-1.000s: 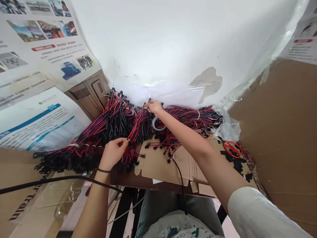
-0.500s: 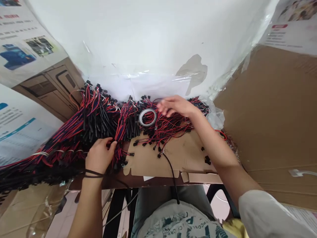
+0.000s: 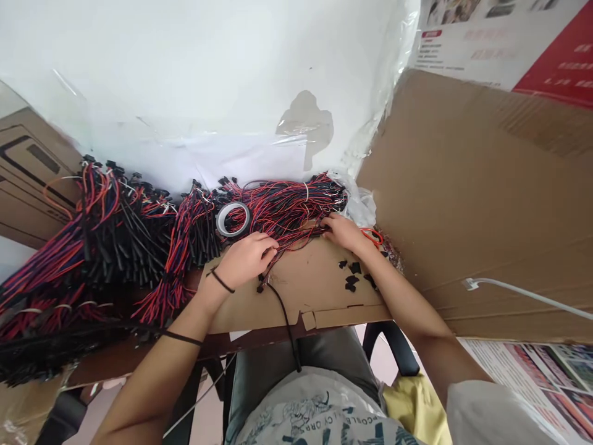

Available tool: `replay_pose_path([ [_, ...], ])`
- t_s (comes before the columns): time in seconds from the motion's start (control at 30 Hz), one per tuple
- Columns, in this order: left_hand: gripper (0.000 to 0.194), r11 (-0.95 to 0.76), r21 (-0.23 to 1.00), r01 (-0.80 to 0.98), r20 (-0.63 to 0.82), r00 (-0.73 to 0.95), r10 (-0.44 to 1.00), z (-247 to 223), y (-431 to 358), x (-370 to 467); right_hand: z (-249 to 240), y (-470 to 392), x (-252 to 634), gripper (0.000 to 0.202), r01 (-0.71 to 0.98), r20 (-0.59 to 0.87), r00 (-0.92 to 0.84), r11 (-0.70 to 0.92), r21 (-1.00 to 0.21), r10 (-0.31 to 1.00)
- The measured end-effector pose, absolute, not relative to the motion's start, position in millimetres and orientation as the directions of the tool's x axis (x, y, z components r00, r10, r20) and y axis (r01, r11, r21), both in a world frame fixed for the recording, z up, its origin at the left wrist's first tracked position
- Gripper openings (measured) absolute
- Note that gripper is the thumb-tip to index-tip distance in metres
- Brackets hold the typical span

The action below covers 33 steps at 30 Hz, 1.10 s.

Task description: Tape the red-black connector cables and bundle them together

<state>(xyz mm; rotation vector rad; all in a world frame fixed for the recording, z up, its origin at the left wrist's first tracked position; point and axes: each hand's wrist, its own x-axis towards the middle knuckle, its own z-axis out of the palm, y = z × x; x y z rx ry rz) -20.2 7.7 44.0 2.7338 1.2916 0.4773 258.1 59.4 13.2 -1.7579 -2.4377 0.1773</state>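
Red and black wires (image 3: 282, 207) with black connectors lie in a heap along the back of the cardboard sheet (image 3: 301, 278). My left hand (image 3: 248, 259) is at the heap's front edge, thumb and forefinger pinched together by the wires; what sits between them is too small to make out. Over to the right, my right hand (image 3: 343, 235) has its fingers closed on the ends of several wires. A roll of tape (image 3: 233, 219) rests on the heap just beyond my left hand. A black cable (image 3: 282, 303) runs from near my left hand over the front edge.
Thick wire bundles (image 3: 125, 228) fill the left side. Black scraps (image 3: 352, 275) lie on the sheet near my right forearm. Clear plastic (image 3: 361, 201) and an orange loop (image 3: 373, 236) are at the right, beside a tall cardboard wall (image 3: 463, 204). A white wall (image 3: 208, 74) closes the back.
The view has turned to the right. My left hand has left the bundle on the left for the front of the wire heap. My right hand has come down onto the wires' right end.
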Motion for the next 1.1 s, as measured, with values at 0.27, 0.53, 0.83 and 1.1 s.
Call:
replay_pose_path([
  [0.27, 0.022, -0.628, 0.025, 0.778, 0.246, 0.604, 0.758, 4.6, 9.4, -12.0, 2.6, 66.2, 262.1, 0.03, 0.887, 0.255, -0.362, 0.416, -0.2, 0.896],
  [0.53, 0.022, -0.554, 0.056, 0.831, 0.286, 0.518, 0.806, 0.9, 12.0, -10.1, 9.3, 68.0, 277.7, 0.017, 0.852, 0.341, -0.46, 0.516, -0.09, 0.82],
  [0.83, 0.017, -0.548, 0.02, 0.836, 0.291, 0.519, 0.804, 3.0, 10.6, -9.2, 14.8, 65.3, 286.2, 0.015, 0.793, 0.225, -0.539, 0.58, -0.189, 0.811],
  [1.1, 0.017, -0.531, 0.093, 0.842, 0.377, 0.464, 0.802, 3.3, 12.5, -11.3, 20.8, 60.7, 287.4, 0.007, 0.666, 0.286, -0.563, 0.63, -0.399, 0.776],
])
